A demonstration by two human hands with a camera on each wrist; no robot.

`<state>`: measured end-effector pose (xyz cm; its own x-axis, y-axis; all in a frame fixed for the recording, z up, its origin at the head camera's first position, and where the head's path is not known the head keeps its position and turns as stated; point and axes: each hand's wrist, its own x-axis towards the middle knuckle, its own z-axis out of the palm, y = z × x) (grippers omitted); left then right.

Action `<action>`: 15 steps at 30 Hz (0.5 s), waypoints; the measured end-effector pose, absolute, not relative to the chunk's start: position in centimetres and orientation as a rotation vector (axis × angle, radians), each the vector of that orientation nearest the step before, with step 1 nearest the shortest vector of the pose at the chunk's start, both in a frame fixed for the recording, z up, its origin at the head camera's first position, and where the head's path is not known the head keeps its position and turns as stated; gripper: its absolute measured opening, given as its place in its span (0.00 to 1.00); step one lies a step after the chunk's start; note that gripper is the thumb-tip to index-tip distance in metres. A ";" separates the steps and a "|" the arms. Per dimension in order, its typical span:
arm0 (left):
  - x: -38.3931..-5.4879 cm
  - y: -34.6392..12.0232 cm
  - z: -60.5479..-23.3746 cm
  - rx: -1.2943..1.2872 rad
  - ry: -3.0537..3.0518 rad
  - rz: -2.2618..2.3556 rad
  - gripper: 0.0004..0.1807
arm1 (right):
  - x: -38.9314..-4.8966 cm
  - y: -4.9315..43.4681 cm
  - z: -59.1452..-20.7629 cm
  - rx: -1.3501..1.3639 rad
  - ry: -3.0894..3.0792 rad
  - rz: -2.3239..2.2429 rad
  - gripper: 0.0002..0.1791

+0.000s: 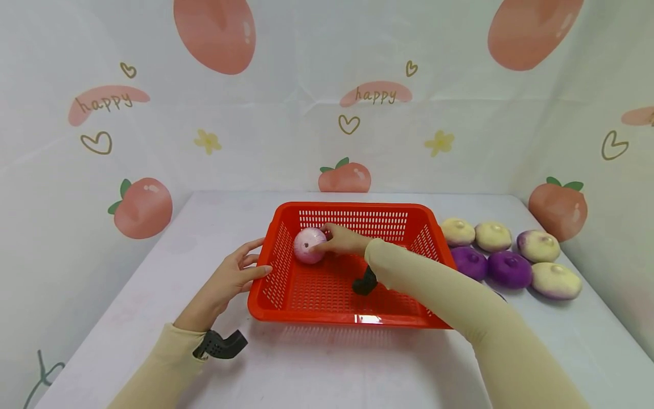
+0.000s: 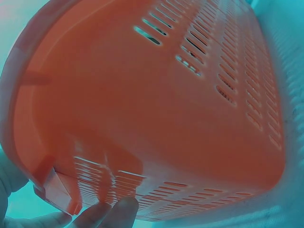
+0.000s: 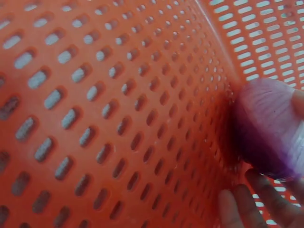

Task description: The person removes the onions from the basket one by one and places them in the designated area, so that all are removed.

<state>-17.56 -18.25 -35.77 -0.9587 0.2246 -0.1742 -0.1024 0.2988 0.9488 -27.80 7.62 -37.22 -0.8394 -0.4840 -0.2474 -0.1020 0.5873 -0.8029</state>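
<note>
A red slotted plastic basket (image 1: 317, 318) stands on the white table, its long side toward me. My left hand (image 1: 230, 278) grips its left rim, the thumb over the edge and the fingers along the outside; fingertips (image 2: 122, 211) touch the slotted side in the left wrist view. Inside, near the left wall, is a pinkish-purple onion (image 1: 305, 253). My right hand (image 1: 343, 240) reaches into the basket and holds the onion from its right side. In the right wrist view, the onion (image 3: 266, 126) is close to the slotted wall, with fingers (image 3: 270, 202) around it.
Right of the basket lie several round vegetables: pale yellow ones (image 1: 493, 236) with purple tinges and deep purple ones (image 1: 509, 269). Another is mostly hidden behind my right sleeve (image 1: 460, 301). A printed white cloth (image 1: 286, 136) hangs behind the table (image 1: 327, 369).
</note>
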 end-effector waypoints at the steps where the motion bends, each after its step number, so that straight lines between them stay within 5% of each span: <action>1: -17.6 -18.2 -35.8 0.112 2.295 1.709 0.39 | -27.8 7.6 -37.3 -0.467 2.372 -1.170 0.34; 15: -17.6 -18.2 -35.8 0.112 2.308 1.691 0.39 | -27.9 7.2 -37.5 -0.459 2.298 -1.191 0.36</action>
